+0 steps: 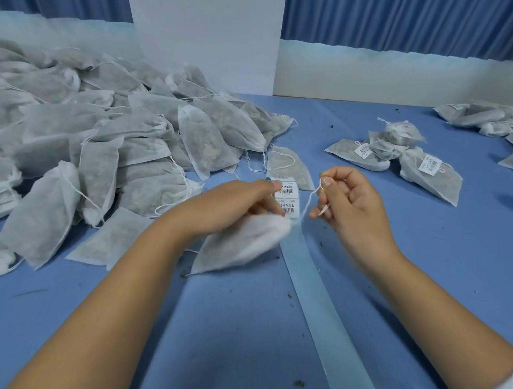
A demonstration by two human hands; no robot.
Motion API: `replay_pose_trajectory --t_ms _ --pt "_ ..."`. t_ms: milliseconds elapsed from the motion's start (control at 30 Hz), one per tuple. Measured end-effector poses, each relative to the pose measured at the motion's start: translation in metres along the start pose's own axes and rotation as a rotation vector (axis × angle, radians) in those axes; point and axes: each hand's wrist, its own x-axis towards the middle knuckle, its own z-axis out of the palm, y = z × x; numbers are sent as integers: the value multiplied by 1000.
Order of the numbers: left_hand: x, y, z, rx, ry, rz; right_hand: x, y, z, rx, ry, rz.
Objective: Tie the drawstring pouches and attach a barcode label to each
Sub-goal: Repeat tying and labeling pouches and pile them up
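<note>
From the head view, the person's left hand came down over a filled white pouch near the middle of the blue surface, its grip curled round the pouch's upper end. The pouch lay slantwise. Its long axis ran from the flat bottom at the near left up to the gathered neck at the far right, and the neck pointed toward the other hand. That end was blurred, so I could not tell how tightly it was drawn.

The right hand was raised just to the right, with its grip pinched on the white drawstring between thumb and forefinger. The cord ran down from the fingers to the pouch's neck.

Just beyond the left hand's knuckles lay a strip of barcode labels. Its pale backing strip trailed across the surface toward the near right, passing between the two forearms. One single pouch lay behind the labels.

A big heap of pouches with loose strings filled the left side. Well apart on the right sat a small cluster of labelled pouches. Dark crumbs were scattered over the cloth.
</note>
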Motion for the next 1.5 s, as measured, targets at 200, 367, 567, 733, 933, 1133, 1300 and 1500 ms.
replay_pose_trajectory --t_ms 200,367,567,733,933,1133,1300,1500 --pt "-5 -11 -21 170 -203 30 0 1 -3 -77 2 -70" --pt "0 -19 -16 265 -73 83 -5 0 1 -117 -11 -133" --pt "14 -23 -10 86 367 79 -15 3 5 -295 -83 -281" --pt "17 -18 -4 -160 484 51 -19 8 10 -356 -151 -333" --pt "17 -12 -2 -190 553 44 -20 12 10 -404 -188 -361" --pt "16 -10 1 -227 577 22 -23 10 12 -471 -236 -421" --pt "17 -10 1 -334 541 -22 -22 10 11 -481 -203 -379" --pt "17 -10 1 -499 484 5 -19 10 7 -473 -145 -269"
